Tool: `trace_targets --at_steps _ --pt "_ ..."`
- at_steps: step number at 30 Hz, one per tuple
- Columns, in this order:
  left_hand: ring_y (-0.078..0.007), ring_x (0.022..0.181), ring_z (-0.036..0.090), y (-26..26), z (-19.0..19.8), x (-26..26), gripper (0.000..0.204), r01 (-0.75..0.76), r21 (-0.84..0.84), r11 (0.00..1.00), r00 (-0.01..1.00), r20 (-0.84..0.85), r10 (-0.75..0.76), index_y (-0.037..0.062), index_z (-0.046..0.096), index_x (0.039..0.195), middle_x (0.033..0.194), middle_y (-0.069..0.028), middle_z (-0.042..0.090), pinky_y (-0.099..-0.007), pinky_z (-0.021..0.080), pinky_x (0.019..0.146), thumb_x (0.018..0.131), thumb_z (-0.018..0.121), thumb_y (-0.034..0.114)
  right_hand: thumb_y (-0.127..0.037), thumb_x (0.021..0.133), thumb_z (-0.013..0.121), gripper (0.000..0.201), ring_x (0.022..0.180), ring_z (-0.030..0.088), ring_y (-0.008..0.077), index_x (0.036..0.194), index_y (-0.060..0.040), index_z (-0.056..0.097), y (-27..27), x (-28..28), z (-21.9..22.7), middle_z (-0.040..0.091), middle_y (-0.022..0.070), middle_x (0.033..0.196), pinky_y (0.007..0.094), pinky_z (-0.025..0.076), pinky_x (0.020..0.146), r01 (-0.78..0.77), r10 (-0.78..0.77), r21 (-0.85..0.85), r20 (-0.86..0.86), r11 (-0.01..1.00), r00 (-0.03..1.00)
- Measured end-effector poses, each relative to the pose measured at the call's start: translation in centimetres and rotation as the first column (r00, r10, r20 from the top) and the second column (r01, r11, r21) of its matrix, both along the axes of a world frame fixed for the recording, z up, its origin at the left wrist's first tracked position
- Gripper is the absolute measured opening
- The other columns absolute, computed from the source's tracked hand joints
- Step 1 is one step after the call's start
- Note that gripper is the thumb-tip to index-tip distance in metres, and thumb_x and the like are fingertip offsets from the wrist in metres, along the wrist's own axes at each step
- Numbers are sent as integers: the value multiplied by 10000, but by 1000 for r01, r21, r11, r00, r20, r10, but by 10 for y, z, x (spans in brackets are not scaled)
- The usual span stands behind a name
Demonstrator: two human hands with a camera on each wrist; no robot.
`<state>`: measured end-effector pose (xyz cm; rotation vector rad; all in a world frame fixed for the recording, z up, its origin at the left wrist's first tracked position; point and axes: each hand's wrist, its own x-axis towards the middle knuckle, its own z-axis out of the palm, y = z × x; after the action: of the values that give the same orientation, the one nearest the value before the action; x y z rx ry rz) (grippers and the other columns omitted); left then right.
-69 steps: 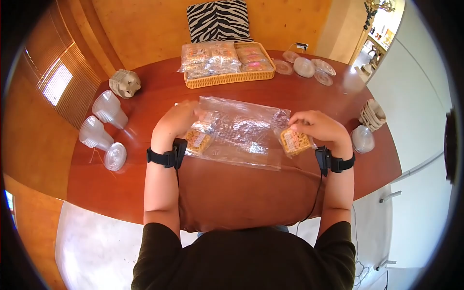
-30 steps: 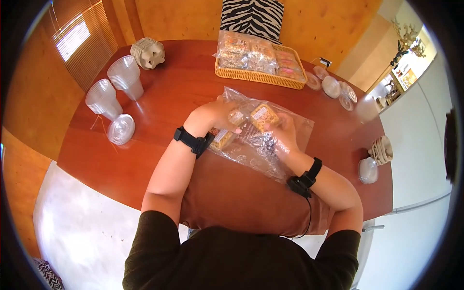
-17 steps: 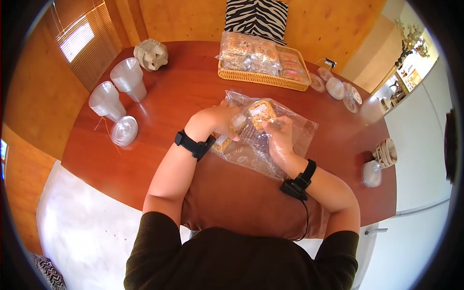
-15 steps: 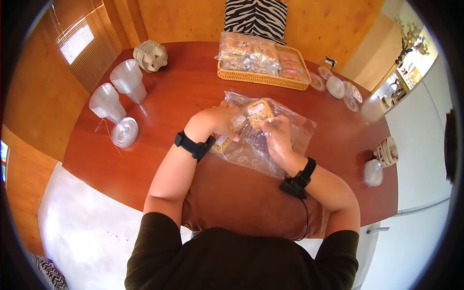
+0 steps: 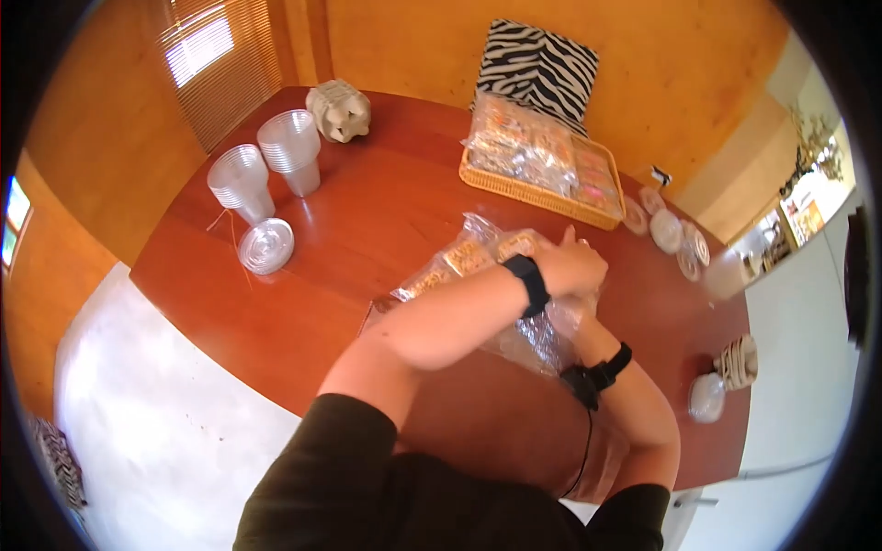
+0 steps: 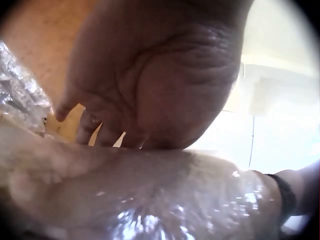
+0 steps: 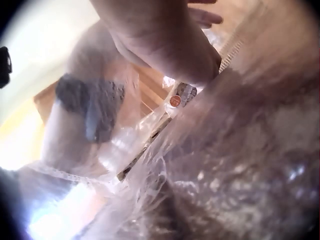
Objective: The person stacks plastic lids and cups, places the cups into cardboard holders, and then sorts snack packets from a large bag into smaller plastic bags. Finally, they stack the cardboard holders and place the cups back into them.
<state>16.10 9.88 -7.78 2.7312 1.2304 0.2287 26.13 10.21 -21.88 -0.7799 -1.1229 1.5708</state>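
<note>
My left hand (image 5: 574,266) reaches across and lies over my right hand, its forearm crossing the clear plastic bag. In the left wrist view the left palm (image 6: 175,95) shows with fingers spread and their tips hidden behind a plastic-covered forearm (image 6: 125,175). My right hand (image 5: 577,317) is inside the bag; its fingers are under the left hand, so I cannot tell their grip. The clear bag (image 5: 537,349) wrinkles around the right wrist. Noodle-snack packets (image 5: 469,257) lie in it beyond the left forearm. Crinkled film (image 7: 160,200) fills much of the right wrist view.
A wicker basket (image 5: 537,197) of packed snacks stands at the back. Stacked clear cups (image 5: 241,184), a lid stack (image 5: 266,246) and moulded cup carriers (image 5: 340,110) are at left. Loose lids (image 5: 668,231) lie back right; more carriers (image 5: 738,361) and a lid stack (image 5: 706,397) sit at right.
My left hand has left the packets on the left and swung right, over the right hand. Earlier the right hand held a packet at the bag's middle. The view has shifted too.
</note>
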Motion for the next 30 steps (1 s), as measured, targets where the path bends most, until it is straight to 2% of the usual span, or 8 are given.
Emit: trace_targets --at_steps 2,5,7,8,10,14,18,30 --pt "-338 1061 559 6 4 13 304 -13 -104 995 999 -39 9 67 652 1089 1045 -178 645 -603 341 950 829 511 137 -85 859 622 386 944 598 154 1213 -8 488 4 25 -13 577 96 1100 296 505 797 94 -94 -108 5 990 996" --pt "-319 1159 506 12 -17 34 338 -351 -200 915 914 138 381 105 690 1093 1196 -173 599 -575 307 995 789 647 246 -82 860 624 350 940 597 142 1181 5 513 6 29 -6 595 90 1073 277 512 771 190 -195 -189 -7 963 981" --pt "-283 1216 477 34 -25 37 374 -258 -56 964 965 -55 255 139 667 1147 1233 -168 582 -579 304 987 797 635 269 -37 859 634 344 890 601 126 1173 18 506 -7 11 11 597 62 1044 256 524 727 161 -169 -120 -56 980 984" --pt "-278 1224 475 51 -23 40 378 -248 -117 962 955 -198 222 138 662 1154 1240 -175 577 -574 303 987 799 630 265 -84 857 639 335 915 605 152 1156 8 521 -6 11 12 607 74 1045 281 515 755 150 -168 92 240 984 956" --pt "-271 1153 555 94 -49 64 348 -395 -334 856 849 -488 202 120 679 1118 1194 -169 614 -528 380 897 791 633 231 -152 850 645 347 961 604 193 1147 -10 535 -11 7 29 618 91 1050 315 497 795 68 -267 332 603 941 752" --pt "-280 969 648 40 15 22 285 -81 -135 988 992 -106 67 107 711 1034 1048 -121 682 -463 435 736 768 639 182 -235 833 652 415 1047 585 250 1181 -42 534 -32 -9 97 628 109 1069 349 460 847 -130 -354 408 882 904 311" --pt "-283 905 663 30 14 33 249 -26 -40 999 1000 14 27 104 727 976 978 -102 699 -432 434 671 745 642 141 -126 878 583 497 1093 498 153 1334 -30 412 -8 -1 77 528 88 1215 301 384 964 -290 -79 373 722 882 687" --pt "-216 718 665 0 8 69 155 39 223 974 998 -61 -26 141 750 837 809 -65 710 -381 396 536 719 651 162 -204 980 438 451 885 621 197 1382 -25 342 -17 -46 123 528 149 1190 304 524 779 -356 262 108 489 928 832"
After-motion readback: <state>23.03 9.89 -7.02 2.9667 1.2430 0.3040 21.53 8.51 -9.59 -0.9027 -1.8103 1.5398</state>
